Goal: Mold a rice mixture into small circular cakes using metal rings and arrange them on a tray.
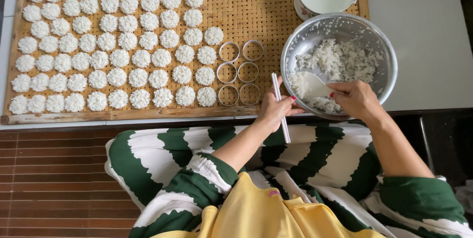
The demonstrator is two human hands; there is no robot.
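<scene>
Upward, chopsticks [281, 107] leaning slightly left

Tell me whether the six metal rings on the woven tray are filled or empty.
Empty: inside every one of the six metal rings the woven tray shows through, with no rice, unlike the rice cakes beside them.

dark red slatted floor [54, 184], white tabletop [423, 31], daylight.

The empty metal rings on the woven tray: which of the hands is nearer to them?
Left. The left hand, holding chopsticks, sits just right of the rings; the right hand is farther right, over the steel bowl with a white paddle.
</scene>
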